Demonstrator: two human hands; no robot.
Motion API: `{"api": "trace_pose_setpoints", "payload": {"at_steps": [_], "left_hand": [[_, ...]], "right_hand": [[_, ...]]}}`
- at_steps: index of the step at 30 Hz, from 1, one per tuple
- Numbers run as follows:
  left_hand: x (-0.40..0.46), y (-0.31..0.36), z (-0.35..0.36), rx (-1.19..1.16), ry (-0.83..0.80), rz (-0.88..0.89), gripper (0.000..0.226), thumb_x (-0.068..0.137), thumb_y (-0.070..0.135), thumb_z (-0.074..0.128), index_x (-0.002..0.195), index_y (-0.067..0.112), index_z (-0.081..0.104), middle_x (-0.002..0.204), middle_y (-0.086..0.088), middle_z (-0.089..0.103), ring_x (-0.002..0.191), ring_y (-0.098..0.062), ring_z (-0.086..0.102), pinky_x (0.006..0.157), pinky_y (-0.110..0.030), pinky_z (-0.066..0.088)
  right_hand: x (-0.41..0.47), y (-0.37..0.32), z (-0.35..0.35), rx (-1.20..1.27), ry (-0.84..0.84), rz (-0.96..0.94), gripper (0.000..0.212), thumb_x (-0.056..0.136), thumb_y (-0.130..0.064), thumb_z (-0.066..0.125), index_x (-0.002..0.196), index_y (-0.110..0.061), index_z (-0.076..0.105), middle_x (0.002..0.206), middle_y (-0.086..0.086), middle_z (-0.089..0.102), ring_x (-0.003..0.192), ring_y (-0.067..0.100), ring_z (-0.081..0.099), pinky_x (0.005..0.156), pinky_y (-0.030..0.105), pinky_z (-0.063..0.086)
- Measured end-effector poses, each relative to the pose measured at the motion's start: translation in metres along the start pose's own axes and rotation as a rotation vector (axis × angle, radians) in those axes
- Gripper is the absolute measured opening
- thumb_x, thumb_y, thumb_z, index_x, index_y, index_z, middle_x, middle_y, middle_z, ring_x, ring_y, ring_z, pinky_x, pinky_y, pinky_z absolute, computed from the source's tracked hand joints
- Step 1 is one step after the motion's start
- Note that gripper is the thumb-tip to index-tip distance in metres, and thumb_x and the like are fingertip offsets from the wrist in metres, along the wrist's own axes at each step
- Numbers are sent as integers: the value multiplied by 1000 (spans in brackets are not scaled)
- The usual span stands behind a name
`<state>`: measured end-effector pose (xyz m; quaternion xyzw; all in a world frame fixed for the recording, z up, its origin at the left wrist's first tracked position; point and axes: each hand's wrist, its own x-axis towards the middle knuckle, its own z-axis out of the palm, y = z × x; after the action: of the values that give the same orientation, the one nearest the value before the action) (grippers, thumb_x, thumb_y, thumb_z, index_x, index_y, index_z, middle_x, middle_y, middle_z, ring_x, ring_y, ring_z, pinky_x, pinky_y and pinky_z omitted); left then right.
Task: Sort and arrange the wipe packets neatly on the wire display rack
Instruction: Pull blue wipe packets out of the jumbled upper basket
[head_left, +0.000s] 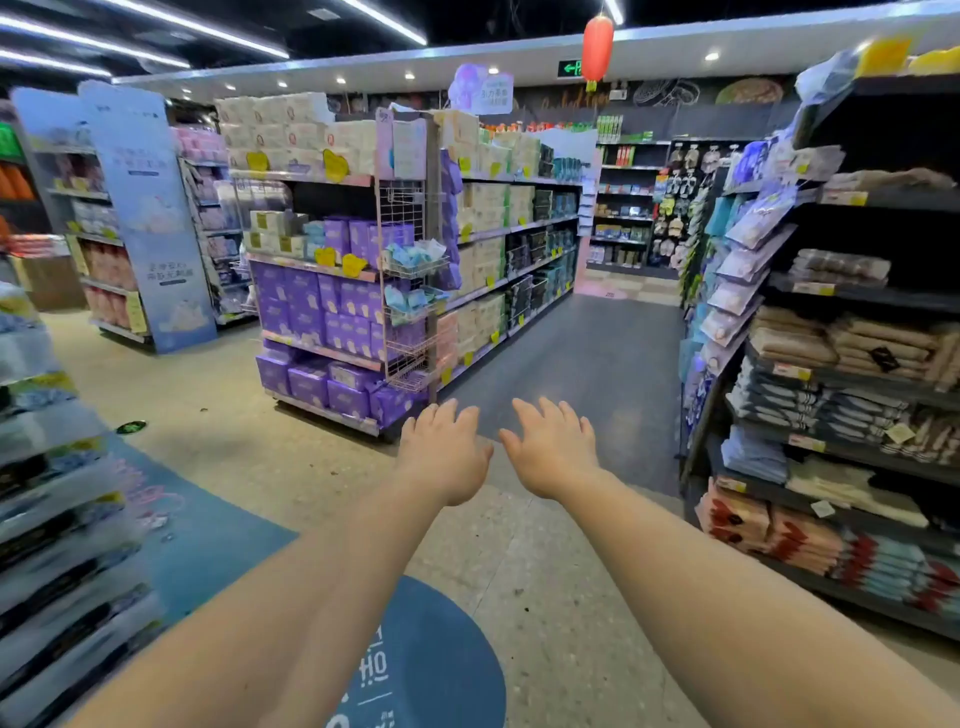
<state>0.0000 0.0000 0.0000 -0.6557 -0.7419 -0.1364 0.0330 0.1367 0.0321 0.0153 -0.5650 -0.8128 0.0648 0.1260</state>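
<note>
Print on the pale blue wipe packets (415, 254) is too small to read; the shelving at far left is blurred. Speckled beige floor (291, 457) with a round blue floor sticker (441, 649). The packets lie jumbled in the baskets of the pink wire display rack (408, 280). Left hand (441, 452) and right hand (553, 449), well short of the rack, extend with fingers straight, holding nothing.

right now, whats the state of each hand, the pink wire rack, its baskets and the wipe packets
left hand: open, held out, holding nothing
right hand: open, held out, holding nothing
pink wire display rack: upright on the shelf end, untouched
upper wire basket: holds light blue wipe packets, jumbled
middle wire basket: holds more blue packets, tilted
lower wire baskets: look empty
</note>
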Motion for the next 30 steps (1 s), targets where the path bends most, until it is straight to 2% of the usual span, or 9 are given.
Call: {"api": "trace_pose_setpoints", "payload": {"at_steps": [6,11,21,30], "left_hand": [[115,-31,34,2,-44,-10,62,93,49,41,146,23,25,158,-8,23,144,-28,21,115,-51,22],[239,-49,47,14,-53,26,63,91,51,41,146,23,25,158,-9,23,144,-29,21,115,-52,22],[469,-19,120,28,-63,54,62,93,49,38,147,23,24,159,-9,20,144,-30,19,115,-51,19],[674,-11,168,-24,-29,-134,65,91,52,41,147,24,24,159,-9,20,145,-29,18,116,-49,21]], "right_hand": [[122,9,25,-22,-58,9,56,99,-49,31,150,-27,22,160,7,22,148,29,13,119,51,11],[238,22,24,-15,-42,15,55,99,-48,31,150,-27,25,158,7,26,147,28,16,119,50,13],[461,112,52,-11,-19,3,54,99,-47,33,148,-27,27,154,7,32,145,28,20,118,49,14],[699,193,53,-19,-77,-119,58,98,-50,32,151,-29,22,158,5,24,147,27,15,119,50,15]]}}
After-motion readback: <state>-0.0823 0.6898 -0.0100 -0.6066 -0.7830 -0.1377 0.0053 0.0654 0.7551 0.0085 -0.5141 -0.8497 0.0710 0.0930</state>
